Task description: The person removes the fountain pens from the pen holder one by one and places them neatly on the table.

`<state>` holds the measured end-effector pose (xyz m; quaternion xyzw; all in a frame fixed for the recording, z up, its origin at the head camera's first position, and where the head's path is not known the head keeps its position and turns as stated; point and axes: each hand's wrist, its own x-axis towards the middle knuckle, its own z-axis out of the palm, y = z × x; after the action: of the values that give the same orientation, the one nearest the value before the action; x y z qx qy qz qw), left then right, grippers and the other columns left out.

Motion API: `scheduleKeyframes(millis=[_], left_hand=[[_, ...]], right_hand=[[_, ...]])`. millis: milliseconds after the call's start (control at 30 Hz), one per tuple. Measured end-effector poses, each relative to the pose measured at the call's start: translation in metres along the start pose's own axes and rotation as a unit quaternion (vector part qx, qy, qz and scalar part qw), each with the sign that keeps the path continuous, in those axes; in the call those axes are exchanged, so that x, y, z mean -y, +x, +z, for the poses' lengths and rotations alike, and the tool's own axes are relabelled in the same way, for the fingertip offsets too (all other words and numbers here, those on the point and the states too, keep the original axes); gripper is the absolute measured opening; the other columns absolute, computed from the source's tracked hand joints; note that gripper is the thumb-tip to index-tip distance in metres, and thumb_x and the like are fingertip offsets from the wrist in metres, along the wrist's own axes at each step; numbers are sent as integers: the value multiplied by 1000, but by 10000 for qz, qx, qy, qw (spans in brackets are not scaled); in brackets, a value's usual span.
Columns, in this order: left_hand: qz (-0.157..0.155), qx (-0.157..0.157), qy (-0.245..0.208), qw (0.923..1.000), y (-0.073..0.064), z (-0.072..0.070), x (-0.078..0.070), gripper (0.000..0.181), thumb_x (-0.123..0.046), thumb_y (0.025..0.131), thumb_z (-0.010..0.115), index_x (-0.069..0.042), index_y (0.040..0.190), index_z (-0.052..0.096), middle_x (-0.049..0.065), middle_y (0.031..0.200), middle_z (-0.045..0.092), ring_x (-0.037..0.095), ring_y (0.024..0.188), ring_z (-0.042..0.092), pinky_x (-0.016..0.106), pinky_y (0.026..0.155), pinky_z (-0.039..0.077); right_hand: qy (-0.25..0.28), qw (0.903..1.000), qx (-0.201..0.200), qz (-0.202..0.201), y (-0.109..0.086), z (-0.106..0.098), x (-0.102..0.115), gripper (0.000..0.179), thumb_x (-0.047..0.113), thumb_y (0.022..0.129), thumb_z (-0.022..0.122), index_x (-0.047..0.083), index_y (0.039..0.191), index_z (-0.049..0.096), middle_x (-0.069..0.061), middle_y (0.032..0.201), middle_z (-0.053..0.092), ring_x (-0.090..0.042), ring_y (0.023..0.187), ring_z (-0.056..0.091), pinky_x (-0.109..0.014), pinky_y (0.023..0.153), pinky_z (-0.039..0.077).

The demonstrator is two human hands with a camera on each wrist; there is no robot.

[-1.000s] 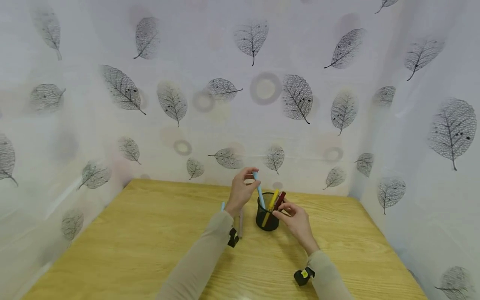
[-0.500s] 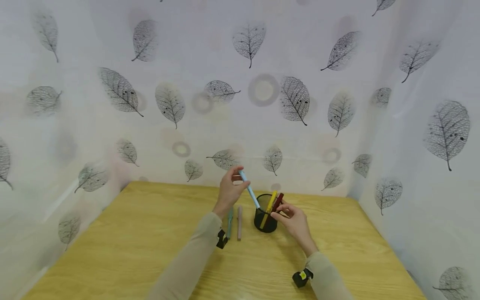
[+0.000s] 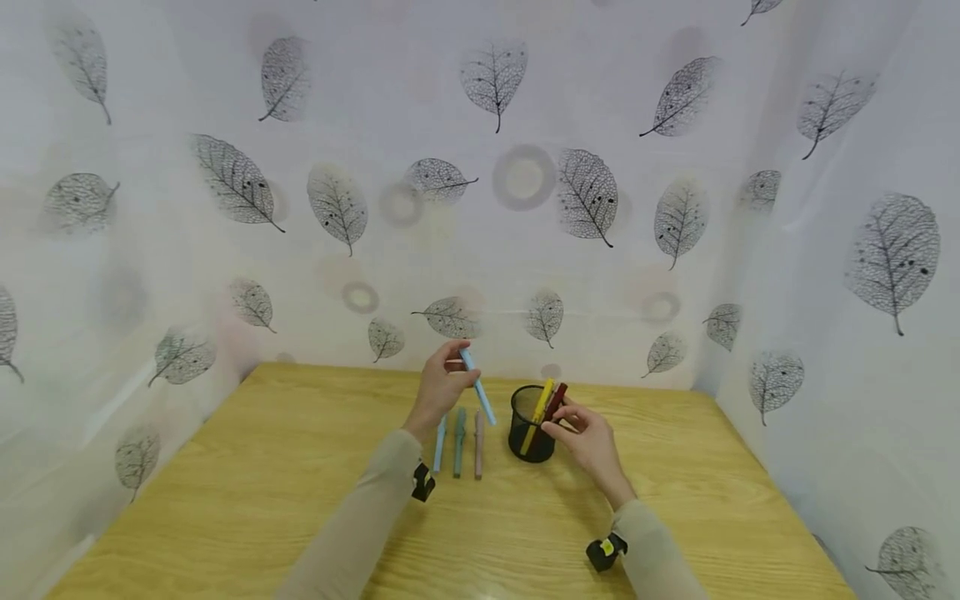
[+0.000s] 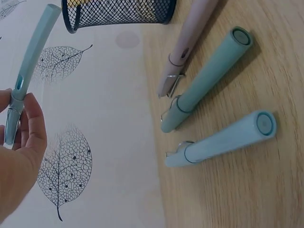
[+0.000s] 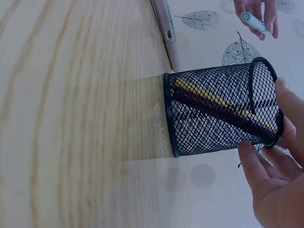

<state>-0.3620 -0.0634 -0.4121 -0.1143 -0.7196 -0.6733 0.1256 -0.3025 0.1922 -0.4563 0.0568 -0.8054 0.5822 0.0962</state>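
My left hand (image 3: 435, 390) pinches a light blue capped pen (image 3: 482, 396) near its top. The pen hangs tilted above the table, left of a black mesh pen cup (image 3: 519, 437). At the cup's rim, the fingers and thumb of my right hand (image 3: 594, 440) grip its right side. A yellow pen (image 3: 542, 403) and a dark red pen (image 3: 557, 402) lean inside the cup. Left of it, three pens lie side by side on the table: a pale pink pen (image 4: 190, 35), a green pen (image 4: 209, 76) and another light blue pen (image 4: 228, 140), all with wire clips.
The wooden table (image 3: 285, 467) reaches back to a pale curtain (image 3: 465, 242) printed with leaves, which also hangs along both sides. A wrist camera (image 3: 423, 482) sits on the left sleeve and another camera (image 3: 606, 552) on the right.
My left hand has drawn the light blue pen out of the cup and carried it left, towards the pens lying on the table. My right hand stays at the cup's rim.
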Motion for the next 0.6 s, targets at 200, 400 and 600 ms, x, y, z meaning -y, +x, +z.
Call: scheduleKeyframes(millis=[200,400,600], left_hand=[[-29,176,-71,9998,-2,-7,1,52,6,82,73,-8,130,59,16,115,62,26,98,65,29,75,60],[-201,354,-364,9985,-2,-15,5,52,9,81,71,-6,129,56,19,121,61,26,99,64,34,79,60],[-179,491,-328,9981,-1,-23,8,50,10,83,70,-4,129,56,22,123,60,31,101,63,42,83,60]], right_hand=[[109,9999,18,-25,2,0,-3,26,18,83,80,1,96,66,-14,149,47,-34,130,53,-40,98,53],[139,9999,29,2,0,-2,-3,27,20,82,80,1,96,66,-12,149,47,-32,130,53,-39,98,53],[49,10000,-1,39,-1,-1,0,27,21,83,79,1,97,66,-12,149,47,-33,130,53,-41,99,52]])
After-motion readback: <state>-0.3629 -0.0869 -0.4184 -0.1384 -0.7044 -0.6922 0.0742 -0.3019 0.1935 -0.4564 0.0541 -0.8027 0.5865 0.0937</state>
